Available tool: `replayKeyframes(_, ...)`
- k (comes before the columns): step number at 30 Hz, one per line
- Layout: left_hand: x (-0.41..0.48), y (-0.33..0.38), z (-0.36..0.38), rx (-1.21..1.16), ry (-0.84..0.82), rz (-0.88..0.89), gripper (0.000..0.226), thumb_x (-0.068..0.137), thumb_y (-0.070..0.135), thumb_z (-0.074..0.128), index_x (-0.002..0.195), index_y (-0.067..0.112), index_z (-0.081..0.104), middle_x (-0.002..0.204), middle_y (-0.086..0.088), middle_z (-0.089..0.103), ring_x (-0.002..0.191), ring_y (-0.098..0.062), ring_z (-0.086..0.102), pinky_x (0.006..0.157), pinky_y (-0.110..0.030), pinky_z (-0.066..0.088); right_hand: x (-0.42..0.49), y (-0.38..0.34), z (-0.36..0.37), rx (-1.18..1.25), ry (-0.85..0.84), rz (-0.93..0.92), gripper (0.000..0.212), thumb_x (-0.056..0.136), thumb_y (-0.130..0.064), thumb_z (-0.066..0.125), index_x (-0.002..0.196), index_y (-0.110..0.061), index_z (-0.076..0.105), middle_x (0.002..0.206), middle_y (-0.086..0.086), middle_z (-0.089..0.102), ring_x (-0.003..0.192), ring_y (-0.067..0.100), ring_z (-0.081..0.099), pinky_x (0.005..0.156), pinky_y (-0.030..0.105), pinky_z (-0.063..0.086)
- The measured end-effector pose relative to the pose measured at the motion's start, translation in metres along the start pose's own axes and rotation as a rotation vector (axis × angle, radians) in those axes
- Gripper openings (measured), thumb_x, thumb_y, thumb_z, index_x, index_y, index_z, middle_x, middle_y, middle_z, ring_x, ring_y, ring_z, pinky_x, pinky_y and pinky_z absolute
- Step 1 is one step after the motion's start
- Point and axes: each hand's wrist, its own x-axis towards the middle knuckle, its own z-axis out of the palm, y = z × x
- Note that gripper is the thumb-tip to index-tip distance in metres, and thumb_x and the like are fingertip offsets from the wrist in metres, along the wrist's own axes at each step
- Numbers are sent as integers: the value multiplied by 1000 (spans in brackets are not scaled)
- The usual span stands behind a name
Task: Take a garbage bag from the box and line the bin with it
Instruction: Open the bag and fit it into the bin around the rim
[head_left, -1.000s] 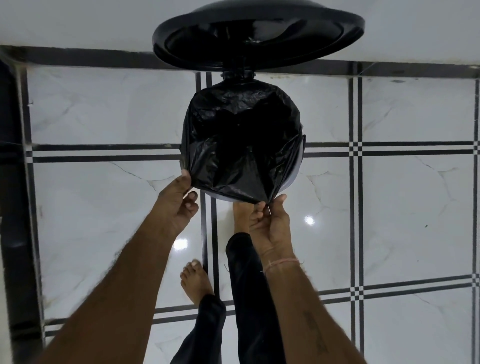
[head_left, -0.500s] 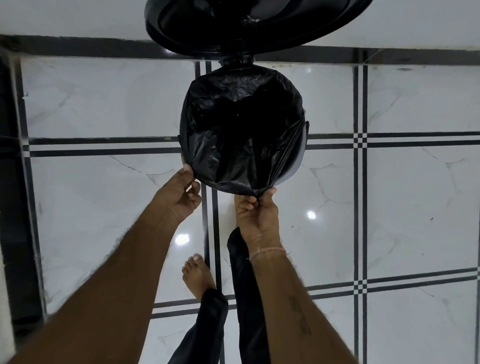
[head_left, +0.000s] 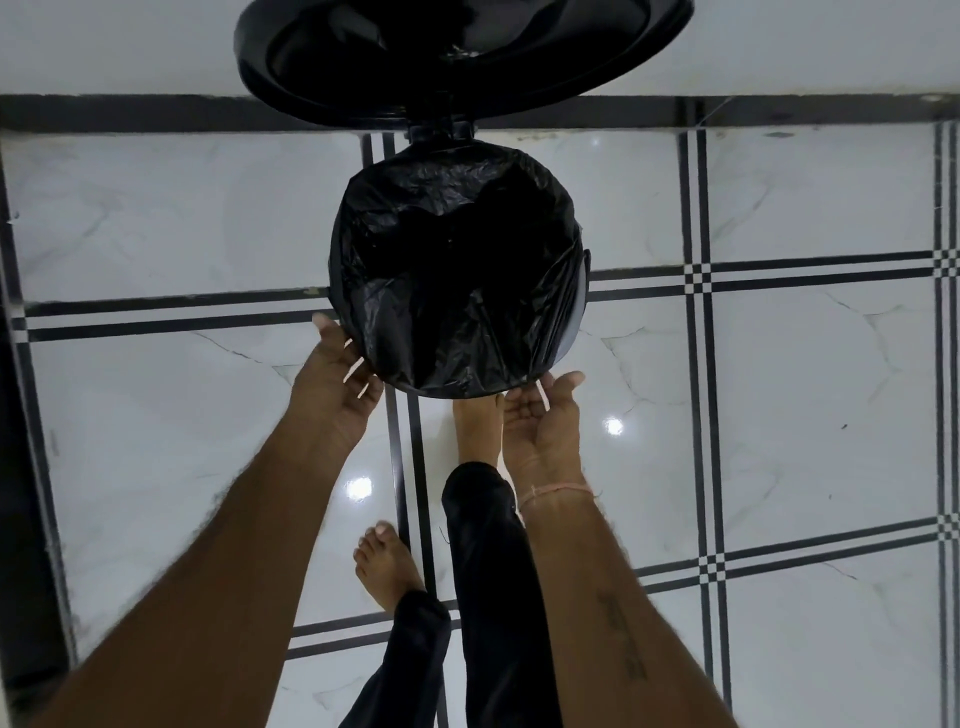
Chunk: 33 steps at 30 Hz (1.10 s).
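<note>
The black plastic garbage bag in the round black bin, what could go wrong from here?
1. The black plastic garbage bag looks stretched tight at the near rim of the round black bin, where the left hand and right hand work; it could tear or slip back in.
2. The hinged black lid stands open, seemingly held by the foot at the bin's base; easing off may drop it onto the hands.
</note>
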Motion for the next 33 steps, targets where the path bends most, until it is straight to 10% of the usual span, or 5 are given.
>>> replayKeyframes(7, 1, -2, 1, 92, 89, 73, 24, 98, 41, 68, 113, 23, 67, 101, 8, 76, 91, -12, 68, 75, -28, 53, 3, -24, 5, -820, -9, -612, 36, 84, -53, 78, 107, -36, 56, 109, 1, 70, 99, 25, 73, 86, 49, 64)
replayKeyframes(13, 5, -4, -3, 119, 100, 80, 30, 98, 43, 67, 118, 22, 65, 108, 5, 75, 91, -12, 68, 72, -28, 52, 12, -29, 20, -937, 187, -786, 23, 86, -35, 81, 94, -23, 64, 86, -7, 71, 81, 18, 70, 83, 47, 62)
replayKeyframes(18, 5, -5, -2, 103, 90, 53, 27, 100, 44, 63, 116, 23, 66, 108, 7, 74, 93, -12, 67, 72, -28, 52, 23, -32, 17, -879, 206, -697, 19, 87, -36, 77, 79, -23, 66, 86, 6, 76, 82, 29, 75, 73, 50, 65)
replayKeyframes(24, 8, -5, -5, 31, 19, -1, 21, 99, 44, 63, 108, 25, 67, 105, 8, 74, 100, -14, 67, 73, -28, 53, 32, -59, 11, -499, 68, -206, 19, 102, -26, 65, 99, -8, 70, 80, 0, 73, 65, 9, 67, 56, 19, 57)
replayKeyframes(33, 17, -2, -10, -9, -38, -63, 22, 95, 47, 67, 99, 26, 70, 87, 12, 78, 89, -10, 65, 60, -21, 55, 46, -61, 21, -533, 51, -74, 10, 99, -2, 64, 91, -1, 70, 65, 6, 76, 53, 15, 73, 53, 25, 62)
